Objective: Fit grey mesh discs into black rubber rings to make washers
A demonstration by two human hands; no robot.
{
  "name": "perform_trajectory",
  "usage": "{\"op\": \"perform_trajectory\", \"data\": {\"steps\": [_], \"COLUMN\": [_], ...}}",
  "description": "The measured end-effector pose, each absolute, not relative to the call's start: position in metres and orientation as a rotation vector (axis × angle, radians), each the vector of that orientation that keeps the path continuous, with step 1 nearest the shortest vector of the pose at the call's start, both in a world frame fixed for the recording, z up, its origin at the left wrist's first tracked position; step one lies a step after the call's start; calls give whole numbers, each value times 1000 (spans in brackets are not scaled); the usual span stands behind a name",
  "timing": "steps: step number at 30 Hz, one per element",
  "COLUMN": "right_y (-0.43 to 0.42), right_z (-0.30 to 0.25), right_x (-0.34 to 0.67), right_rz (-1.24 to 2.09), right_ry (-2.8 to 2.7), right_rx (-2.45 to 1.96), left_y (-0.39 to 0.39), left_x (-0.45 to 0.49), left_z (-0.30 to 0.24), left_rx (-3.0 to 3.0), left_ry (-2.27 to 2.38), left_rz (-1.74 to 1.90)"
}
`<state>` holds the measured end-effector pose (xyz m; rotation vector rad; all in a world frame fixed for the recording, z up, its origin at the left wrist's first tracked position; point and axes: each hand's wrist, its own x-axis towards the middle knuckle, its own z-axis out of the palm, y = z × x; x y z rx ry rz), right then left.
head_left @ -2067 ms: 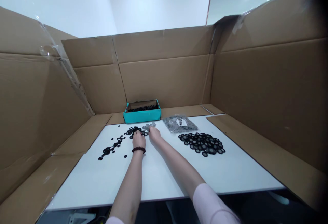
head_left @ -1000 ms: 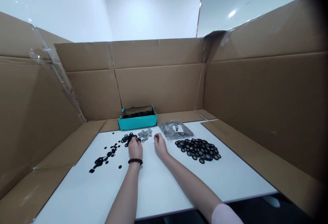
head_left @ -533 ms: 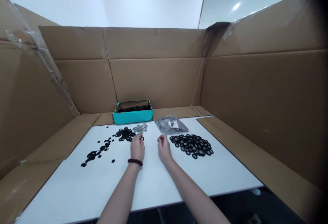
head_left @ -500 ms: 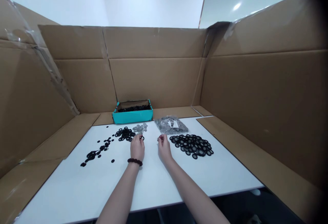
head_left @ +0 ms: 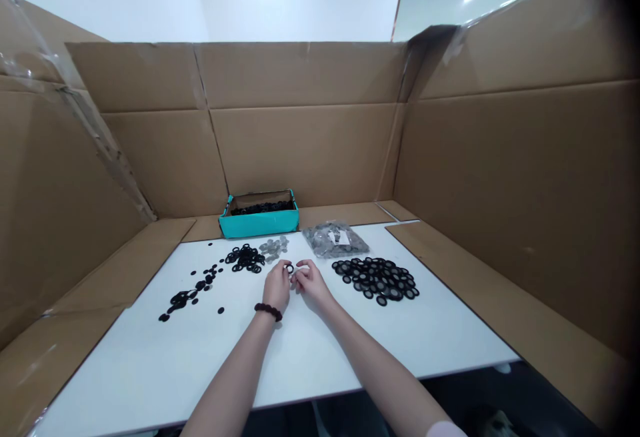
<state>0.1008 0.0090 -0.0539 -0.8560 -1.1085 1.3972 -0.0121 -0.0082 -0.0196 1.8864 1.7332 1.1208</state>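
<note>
Close together above the white table, both hands meet near its middle. My left hand (head_left: 277,287), with a dark bead bracelet at the wrist, pinches a small black ring (head_left: 290,268) between thumb and fingers. My right hand (head_left: 311,282) is beside it, its fingertips pinched near the ring; what they hold is too small to make out. Just left of my left hand lies a pile of black rings (head_left: 245,258), with clear grey discs (head_left: 274,248) behind it. Right of my right hand spreads a large pile of black rings with grey centres (head_left: 377,278).
A teal box (head_left: 259,225) holding many black pieces stands at the back. A clear bag of grey discs (head_left: 334,240) lies right of it. Small black discs (head_left: 181,300) are scattered on the left. Cardboard walls (head_left: 305,150) enclose the white table (head_left: 300,364).
My left hand has moved right with the black ring, and my right hand has moved left to meet it. The view has shifted slightly.
</note>
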Motion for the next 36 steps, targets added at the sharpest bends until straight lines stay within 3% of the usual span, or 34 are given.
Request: {"op": "perform_trajectory", "data": {"steps": [17,36], "right_y": [8,6], "right_z": [-36,-40], "right_x": [116,111], "right_rz": [1613,1486], "right_ry": [-1206,-1231], "right_rx": [-943,-1073], "left_y": [-5,-4], "left_x": [-32,-32], "left_z": [-6,-7], "left_rx": [1951,1796], "left_ry": [1298,1572], "left_rz": [1002,927]}}
